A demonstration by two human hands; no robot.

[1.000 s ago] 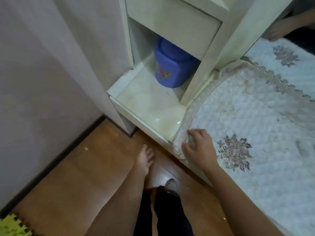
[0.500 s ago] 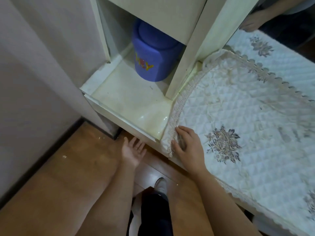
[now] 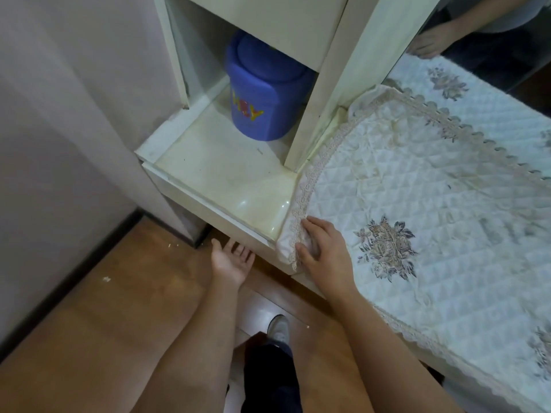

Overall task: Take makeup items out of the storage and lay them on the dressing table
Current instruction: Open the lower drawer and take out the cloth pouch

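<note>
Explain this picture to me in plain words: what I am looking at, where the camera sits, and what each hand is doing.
There is no machine here. A person wears a camera on the head, so you look forward and down along both bare arms.

The right hand rests on the corner of a quilted lace-edged cloth covering the dressing table, its fingers at the cloth's trim. The left hand is open, palm up and empty, just below the front edge of a glossy cream shelf.

At the back of that shelf, in an open compartment, stands a blue lidded container with yellow and red letters. No makeup items show on the cloth yet. Below are a wooden floor and the person's shoe.
</note>
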